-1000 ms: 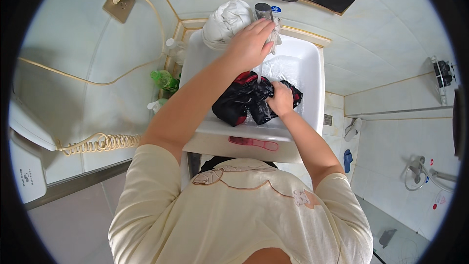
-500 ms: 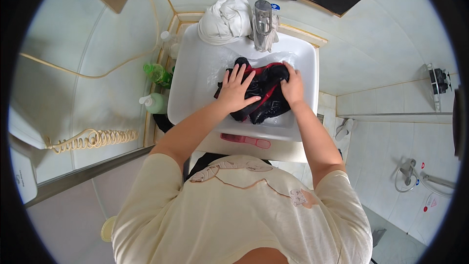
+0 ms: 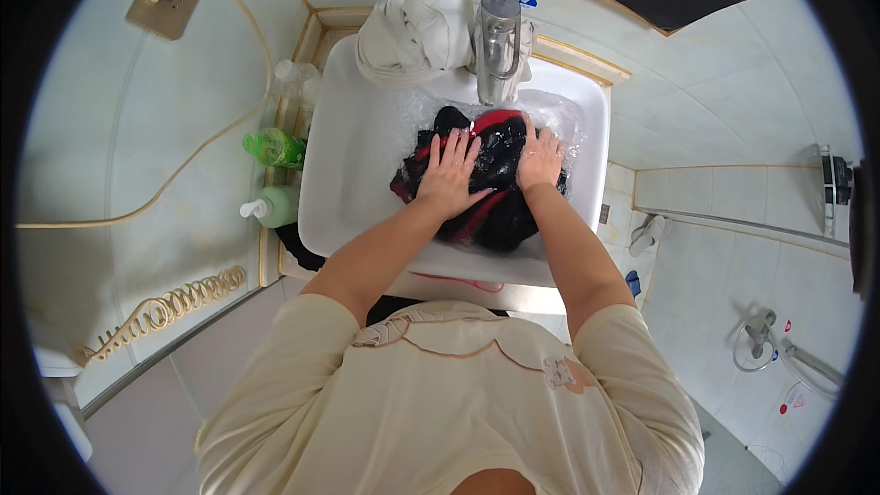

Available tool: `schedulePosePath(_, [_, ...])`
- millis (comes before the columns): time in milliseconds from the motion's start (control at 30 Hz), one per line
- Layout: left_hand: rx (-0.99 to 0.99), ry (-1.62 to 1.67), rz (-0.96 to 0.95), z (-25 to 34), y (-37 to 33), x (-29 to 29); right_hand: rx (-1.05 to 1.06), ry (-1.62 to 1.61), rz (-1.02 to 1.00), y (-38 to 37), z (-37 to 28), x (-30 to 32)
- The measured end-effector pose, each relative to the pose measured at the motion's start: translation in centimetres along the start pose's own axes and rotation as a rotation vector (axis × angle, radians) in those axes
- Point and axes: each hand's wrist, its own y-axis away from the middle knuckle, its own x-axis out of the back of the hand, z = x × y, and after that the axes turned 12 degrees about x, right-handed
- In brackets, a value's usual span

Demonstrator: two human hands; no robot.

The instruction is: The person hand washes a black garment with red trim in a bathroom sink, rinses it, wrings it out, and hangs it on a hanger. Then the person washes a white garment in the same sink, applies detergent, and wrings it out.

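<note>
Left hand (image 3: pixel 449 176) and right hand (image 3: pixel 539 158) spread flat, pressing down side by side on a soaked black-and-red cloth garment (image 3: pixel 490 185) bunched in the white ceramic sink (image 3: pixel 348 156) below the chrome tap (image 3: pixel 498 46). Likely limp, water-heavy and slippery; best gathered by the bunched folds at its edges.

A black garment with red trim (image 3: pixel 490 174) is lying bunched in the white sink (image 3: pixel 357 156), directly below the metal tap (image 3: pixel 498 46). It is wet and crumpled, with foam showing around its upper edge. It is being pressed flat by both hands, placed side by side on top.
</note>
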Motion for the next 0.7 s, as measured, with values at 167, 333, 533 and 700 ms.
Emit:
schedulePosePath(167, [-0.014,0.023,-0.129,-0.1,-0.4,0.7,0.036,-0.087,-0.052,-0.4,0.2,1.2])
schedulePosePath(333, [-0.068,0.362,-0.124,-1.5,0.3,3.9,0.144,-0.479,0.109,1.1,0.5,9.0])
schedulePosePath(533, [-0.274,0.83,0.059,-0.4,2.9,12.0,0.507,-0.692,0.214,5.0,-2.6,24.1])
schedulePosePath(700, [-0.46,1.072,0.274,2.1,3.5,18.6,0.672,-0.624,0.427,5.5,-6.5,33.9])
